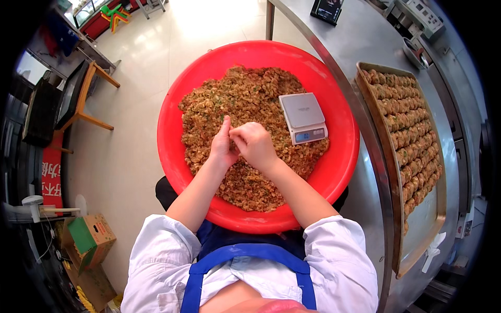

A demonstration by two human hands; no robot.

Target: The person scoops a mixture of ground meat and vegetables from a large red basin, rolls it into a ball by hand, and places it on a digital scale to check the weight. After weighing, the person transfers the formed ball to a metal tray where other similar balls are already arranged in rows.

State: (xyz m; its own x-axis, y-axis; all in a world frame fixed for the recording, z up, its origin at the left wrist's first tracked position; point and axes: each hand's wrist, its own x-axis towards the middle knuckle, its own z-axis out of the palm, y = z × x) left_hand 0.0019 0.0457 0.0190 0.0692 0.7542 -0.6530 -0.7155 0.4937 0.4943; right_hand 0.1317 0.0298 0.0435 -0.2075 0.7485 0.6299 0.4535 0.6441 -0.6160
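A large red plastic basin holds a broad heap of brown, crumbly filling mixture with green flecks. Above the middle of the heap, my left hand points its fingers up, with the thumb side towards the other hand. My right hand touches it, fingers bent over the left hand's fingers. Whether anything lies between them is hidden. A digital kitchen scale rests on the mixture at the basin's right side, its platform bare and its display lit.
On the steel table to the right, a metal baking tray holds rows of filling balls. A phone on a stand and a metal bowl are farther back. A wooden-framed chair and cardboard box stand left.
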